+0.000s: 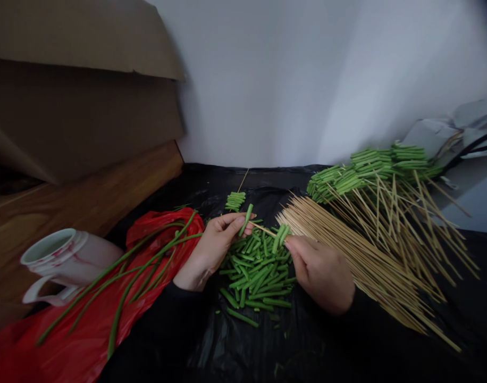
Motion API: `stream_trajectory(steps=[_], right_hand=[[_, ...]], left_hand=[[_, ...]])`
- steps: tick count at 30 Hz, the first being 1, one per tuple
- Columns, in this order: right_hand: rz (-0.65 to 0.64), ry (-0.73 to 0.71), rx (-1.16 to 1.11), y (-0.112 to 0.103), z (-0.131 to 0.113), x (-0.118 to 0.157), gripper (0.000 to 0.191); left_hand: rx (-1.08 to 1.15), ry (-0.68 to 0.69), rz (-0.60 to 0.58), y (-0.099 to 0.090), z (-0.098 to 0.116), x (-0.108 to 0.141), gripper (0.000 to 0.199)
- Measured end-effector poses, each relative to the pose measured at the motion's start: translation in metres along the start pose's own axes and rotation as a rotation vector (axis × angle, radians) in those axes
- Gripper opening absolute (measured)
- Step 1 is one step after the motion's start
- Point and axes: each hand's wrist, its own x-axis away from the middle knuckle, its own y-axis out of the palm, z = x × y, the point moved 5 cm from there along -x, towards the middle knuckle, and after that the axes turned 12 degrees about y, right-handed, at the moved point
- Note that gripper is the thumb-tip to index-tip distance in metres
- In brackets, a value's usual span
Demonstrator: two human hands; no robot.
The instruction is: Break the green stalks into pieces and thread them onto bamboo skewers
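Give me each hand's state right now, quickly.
Left hand: closed, pinching a single green stem piece.
Right hand: closed, holding a skewer with a few short green pieces threaded on it.

Left sleeve (167, 324): long, black, matte, plain; cuff ends at the wrist, leaving a short stretch of wrist uncovered. Right sleeve (381, 335): matching black, likewise long, cuff at the wrist; lower outline lost in shadow. Left hand (217, 236): bare, thumb and fingers visible. Right hand (321, 274): bare, back visible; tiny glint by the knuckles, too small to identify.
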Motion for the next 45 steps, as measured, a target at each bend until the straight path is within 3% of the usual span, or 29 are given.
stream_trajectory(steps=[19, 30, 37, 45], right_hand=[[-0.064, 0.037, 0.034, 0.007, 0.001, 0.004, 0.028], [-0.052, 0.04, 0.031, 0.005, 0.001, 0.002, 0.026], [-0.048, 0.047, 0.039, 0.006, 0.0, 0.004, 0.027], [-0.082, 0.073, -0.024, 0.009, -0.002, 0.005, 0.029]], left_hand=[[-0.162, 0.073, -0.025, 0.0, -0.009, 0.0, 0.027], [0.13, -0.129, 0.083, 0.008, -0.012, 0.007, 0.034], [0.208, -0.24, 0.111, 0.008, -0.022, 0.009, 0.02], [0.226, -0.273, 0.081, 0.011, -0.02, 0.01, 0.011]])
